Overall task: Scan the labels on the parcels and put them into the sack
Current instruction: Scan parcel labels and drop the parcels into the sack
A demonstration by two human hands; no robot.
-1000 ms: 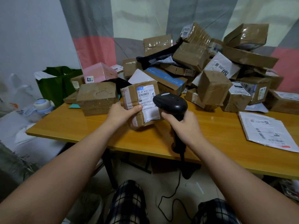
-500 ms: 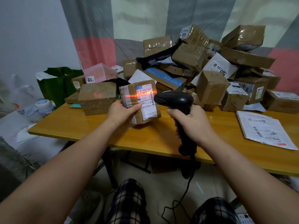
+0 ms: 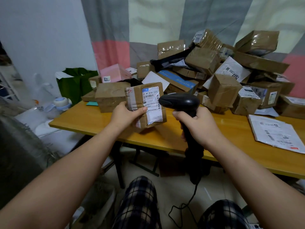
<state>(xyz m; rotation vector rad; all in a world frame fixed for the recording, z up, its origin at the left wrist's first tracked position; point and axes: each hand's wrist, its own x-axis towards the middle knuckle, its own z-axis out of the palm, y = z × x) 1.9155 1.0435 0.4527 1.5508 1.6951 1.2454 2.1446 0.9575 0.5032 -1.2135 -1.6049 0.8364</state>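
My left hand (image 3: 126, 115) grips a small brown cardboard parcel (image 3: 149, 119) by its left edge, thumb across the front, holding it upright just above the table. Its white barcode label (image 3: 151, 103) faces me. My right hand (image 3: 195, 123) is wrapped round the handle of a black corded barcode scanner (image 3: 179, 101), whose head points left at the label from a few centimetres away. No red scan line shows on the label. A dark sack edge (image 3: 18, 154) lies at the lower left, mostly out of view.
A big heap of brown parcels (image 3: 222, 90) fills the back of the yellow wooden table (image 3: 234, 131). A white mailer (image 3: 277, 134) lies at the right. A pink box (image 3: 113, 73) and a green bag (image 3: 76, 83) sit at the left. The scanner cable (image 3: 184, 205) hangs between my knees.
The red scan line that crossed the label half a second ago is gone. Parcel and scanner have lifted slightly and the view has shifted right.
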